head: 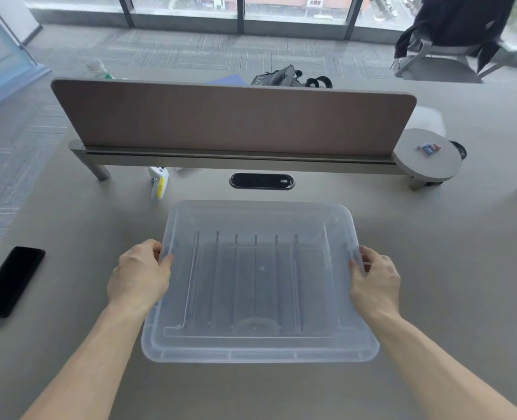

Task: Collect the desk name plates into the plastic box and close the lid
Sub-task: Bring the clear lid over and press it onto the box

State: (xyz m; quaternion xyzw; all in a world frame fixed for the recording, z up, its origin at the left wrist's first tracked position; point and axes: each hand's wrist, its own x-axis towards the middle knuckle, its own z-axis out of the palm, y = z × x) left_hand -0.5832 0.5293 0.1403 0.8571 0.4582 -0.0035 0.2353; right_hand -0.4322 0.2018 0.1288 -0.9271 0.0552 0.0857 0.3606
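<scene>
A translucent plastic box point(260, 353) sits on the grey desk in front of me with its lid point(251, 213) lying on top. Through the lid I see several clear name plates point(255, 280) standing upright in a row inside. My left hand point(139, 277) grips the lid's left edge, thumb on top. My right hand point(375, 280) grips the right edge the same way. Whether the lid is fully seated on the rim I cannot tell.
A black phone point(11, 280) lies at the desk's left edge. A white and yellow device point(158, 181) and a black cable port point(261, 180) lie beyond the box, in front of the brown divider panel point(233, 116). A round grey shelf point(427, 156) is at right.
</scene>
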